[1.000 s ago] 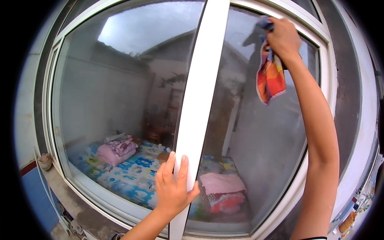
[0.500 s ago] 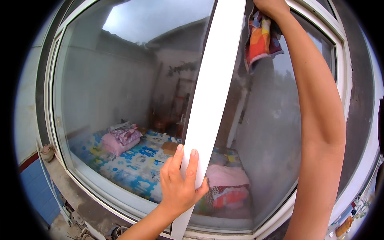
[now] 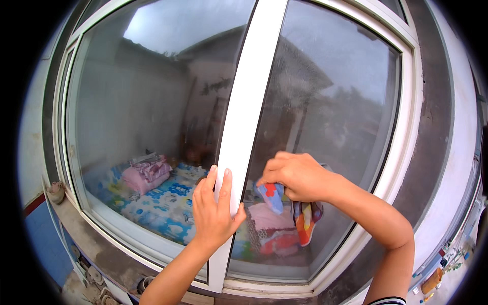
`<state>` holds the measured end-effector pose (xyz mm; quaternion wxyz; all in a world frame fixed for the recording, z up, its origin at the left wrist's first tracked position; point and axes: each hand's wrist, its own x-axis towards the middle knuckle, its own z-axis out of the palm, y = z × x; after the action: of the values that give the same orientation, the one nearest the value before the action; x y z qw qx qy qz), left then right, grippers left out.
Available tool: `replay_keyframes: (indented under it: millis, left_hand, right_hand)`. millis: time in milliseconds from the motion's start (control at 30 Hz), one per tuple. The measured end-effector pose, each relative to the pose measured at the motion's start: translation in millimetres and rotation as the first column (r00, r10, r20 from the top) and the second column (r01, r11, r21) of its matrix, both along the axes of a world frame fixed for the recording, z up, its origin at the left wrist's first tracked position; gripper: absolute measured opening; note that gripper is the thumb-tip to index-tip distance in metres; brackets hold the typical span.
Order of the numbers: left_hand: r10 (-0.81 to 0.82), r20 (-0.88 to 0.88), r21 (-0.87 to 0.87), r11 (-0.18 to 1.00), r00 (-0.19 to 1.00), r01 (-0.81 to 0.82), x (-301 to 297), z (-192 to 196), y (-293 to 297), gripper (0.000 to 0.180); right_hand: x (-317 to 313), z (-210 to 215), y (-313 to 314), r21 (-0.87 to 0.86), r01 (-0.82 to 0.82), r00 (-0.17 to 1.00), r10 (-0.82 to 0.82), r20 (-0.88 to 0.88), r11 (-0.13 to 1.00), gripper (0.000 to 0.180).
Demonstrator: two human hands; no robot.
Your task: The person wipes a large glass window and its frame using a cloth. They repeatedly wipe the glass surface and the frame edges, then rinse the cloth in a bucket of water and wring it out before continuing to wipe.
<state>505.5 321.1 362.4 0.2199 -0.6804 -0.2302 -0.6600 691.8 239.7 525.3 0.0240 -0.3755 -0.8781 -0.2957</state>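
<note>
My left hand lies against the white window post, fingers stretched upward and spread from the thumb. Closed around a colourful cloth, my right hand is at the lower part of the right glass pane. Blue and red cloth shows at its fingertips, and an orange, yellow and dark end hangs below the palm. The fingers hide the middle of the cloth. A hazy film shows on parts of this pane.
Behind the left pane is a bed with a blue patterned cover and folded pink bedding. More pink bedding shows behind the right pane. A small pot stands on the ledge at left. Clutter lies below at both sides.
My right hand has come down from the top of the right pane to its lower part, carrying the cloth. My left hand stays on the post; the view has shifted somewhat.
</note>
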Motion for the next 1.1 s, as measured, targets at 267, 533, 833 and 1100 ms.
replay_keyframes:
  millis: [267, 533, 833, 1100]
  left_hand:
    - [0.026, -0.022, -0.027, 0.999, 0.999, -0.026, -6.7, -5.0, -2.4, 0.093]
    - [0.0, -0.007, -0.015, 1.0, 1.0, 0.0, 4.3, -9.1, 1.8, 0.093]
    - [0.008, 0.004, -0.008, 1.0, 1.0, -0.008, 3.2, -9.5, 2.5, 0.094]
    - [0.042, -0.055, -0.025, 0.999, 0.998, -0.043, -10.6, -8.8, 3.9, 0.095]
  right_hand:
    - [96.2, 130.8, -14.0, 0.456, -0.093, 0.481, 0.441, -0.758, 0.885, 0.029]
    - [206.0, 202.8, -29.7, 0.779, 0.624, 0.608, 0.585, -0.536, 0.065, 0.038]
    - [30.8, 232.1, 62.3, 0.888, 0.324, 0.708, 0.539, -0.457, 0.326, 0.055]
    - [17.8, 220.8, 40.6, 0.871, 0.046, 0.908, 0.343, -0.24, 0.489, 0.047]
